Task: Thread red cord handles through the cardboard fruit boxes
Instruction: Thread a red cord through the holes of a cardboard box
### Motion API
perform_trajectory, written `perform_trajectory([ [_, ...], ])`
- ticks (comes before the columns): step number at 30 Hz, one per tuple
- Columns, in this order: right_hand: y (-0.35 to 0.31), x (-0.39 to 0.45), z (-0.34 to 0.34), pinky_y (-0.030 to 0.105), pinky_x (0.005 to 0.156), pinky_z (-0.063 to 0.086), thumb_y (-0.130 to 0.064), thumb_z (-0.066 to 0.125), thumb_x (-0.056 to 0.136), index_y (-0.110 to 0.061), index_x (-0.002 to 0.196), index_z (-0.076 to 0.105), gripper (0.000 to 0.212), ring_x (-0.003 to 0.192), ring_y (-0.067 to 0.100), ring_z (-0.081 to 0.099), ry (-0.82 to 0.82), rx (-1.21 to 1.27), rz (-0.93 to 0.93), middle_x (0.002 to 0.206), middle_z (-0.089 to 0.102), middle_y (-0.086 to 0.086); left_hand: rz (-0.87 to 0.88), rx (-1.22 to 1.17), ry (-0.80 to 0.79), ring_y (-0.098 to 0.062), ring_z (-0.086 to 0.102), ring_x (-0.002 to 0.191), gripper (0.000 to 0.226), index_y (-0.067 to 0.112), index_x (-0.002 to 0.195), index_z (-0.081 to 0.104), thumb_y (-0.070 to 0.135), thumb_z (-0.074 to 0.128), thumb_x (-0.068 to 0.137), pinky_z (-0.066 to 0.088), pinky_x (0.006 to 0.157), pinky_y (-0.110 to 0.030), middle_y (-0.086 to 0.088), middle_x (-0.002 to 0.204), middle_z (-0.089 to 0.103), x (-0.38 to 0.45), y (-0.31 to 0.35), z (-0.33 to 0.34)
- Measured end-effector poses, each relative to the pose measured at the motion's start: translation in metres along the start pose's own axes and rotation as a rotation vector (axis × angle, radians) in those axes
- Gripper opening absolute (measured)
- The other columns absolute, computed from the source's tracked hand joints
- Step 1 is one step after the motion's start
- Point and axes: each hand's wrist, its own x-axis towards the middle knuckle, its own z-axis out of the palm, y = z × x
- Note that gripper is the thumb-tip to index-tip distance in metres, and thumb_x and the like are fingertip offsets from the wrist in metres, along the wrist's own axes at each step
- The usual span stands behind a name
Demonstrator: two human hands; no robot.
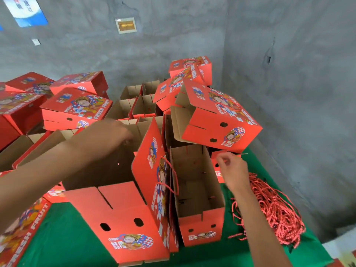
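Open box (119, 214), red, nearest you at 6 o'clock on green cloth (63, 237). Your left hand (107, 132) reaches over its far edge, blurred; grip unreadable. Your right hand (232, 170), at 3 o'clock, is raised with fingers pinched on a thin cord end (243, 154). Cord bundle (277, 211) lies at 4 o'clock.

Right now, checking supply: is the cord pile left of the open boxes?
No, the red cord pile lies on the green cloth, right of the open boxes.
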Motion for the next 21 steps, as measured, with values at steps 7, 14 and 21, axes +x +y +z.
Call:
perform_trajectory([
  [7, 0.126, 0.003, 0.031, 0.045, 0.106, 0.052, -0.015, 0.049, 0.103, -0.022, 0.138, 0.062, 0.038, 0.129, 0.027, 0.061, -0.461, -0.661, 0.235, 0.142, 0.063, 0.01, 0.061, 0.112, -0.016, -0.018, 0.04, 0.142, 0.057, 0.041, 0.133, 0.064, 0.005, 0.057, 0.09, 0.044, 0.089, -0.025, 0.006, 0.147, 0.052, -0.004, -0.067, 0.009],
  [14, 0.16, -0.061, 0.051, 0.034, 0.105, 0.046, -0.008, 0.05, 0.101, -0.02, 0.131, 0.064, 0.035, 0.127, 0.023, 0.059, -0.581, -0.991, 0.02, 0.135, 0.064, 0.002, 0.323, -0.142, 0.205, -0.022, 0.053, 0.136, 0.038, 0.04, 0.113, 0.076, 0.024, 0.083, 0.08, 0.049, 0.105, -0.042, 0.002, 0.147, 0.056, -0.006, -0.065, 0.052],
  [21, 0.154, -0.056, 0.05, 0.03, 0.092, 0.052, -0.018, 0.053, 0.103, -0.019, 0.118, 0.069, 0.022, 0.114, 0.018, 0.066, -0.492, -0.808, 0.111, 0.122, 0.07, 0.0, 0.435, -0.205, 0.284, -0.01, 0.053, 0.119, 0.035, 0.042, 0.082, 0.079, 0.02, 0.093, 0.059, 0.038, 0.085, -0.029, 0.008, 0.116, 0.074, -0.011, -0.065, 0.058],
])
